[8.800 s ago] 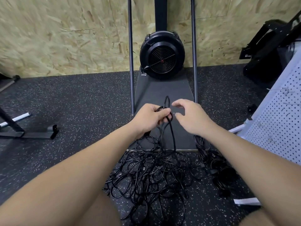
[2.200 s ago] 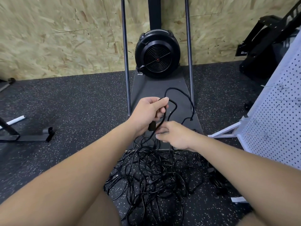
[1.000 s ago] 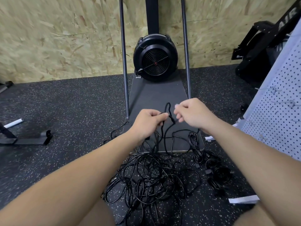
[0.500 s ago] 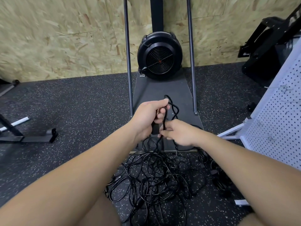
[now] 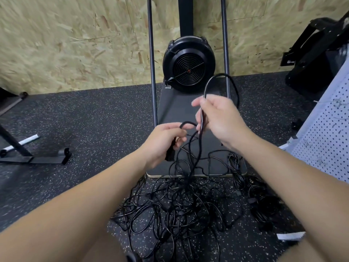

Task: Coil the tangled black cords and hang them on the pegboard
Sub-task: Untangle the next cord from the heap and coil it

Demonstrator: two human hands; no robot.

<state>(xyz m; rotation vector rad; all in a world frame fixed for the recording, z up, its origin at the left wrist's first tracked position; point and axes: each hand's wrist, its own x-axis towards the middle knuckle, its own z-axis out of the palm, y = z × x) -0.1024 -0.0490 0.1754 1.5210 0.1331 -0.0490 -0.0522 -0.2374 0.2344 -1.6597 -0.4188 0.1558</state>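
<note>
Speckled floor [image 5: 85, 118] holds the tangled cords [image 5: 179, 207] at lower centre. Left hand [image 5: 164, 142] grips the coil's start; right hand [image 5: 219, 120] pinches a raised loop [image 5: 222, 76]. Next, likely lay it into the left.

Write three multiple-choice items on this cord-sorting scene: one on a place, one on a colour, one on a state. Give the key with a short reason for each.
1. Where does the pegboard stand?
A. at the right edge of the view
B. flat under the cord pile
C. on the wall behind the fan

2. What colour are the tangled cords on the floor?
A. white
B. black
C. orange

3. What is the right hand doing?
A. resting flat on the floor
B. hanging open, holding nothing
C. gripping a cord raised in a loop

Key:
1 A, the white perforated panel leans in at the right, beside the pile.
2 B, every strand in the pile is black.
3 C, its fingers close on a cord that arcs above it, while the left hand holds another bend lower down.
</note>
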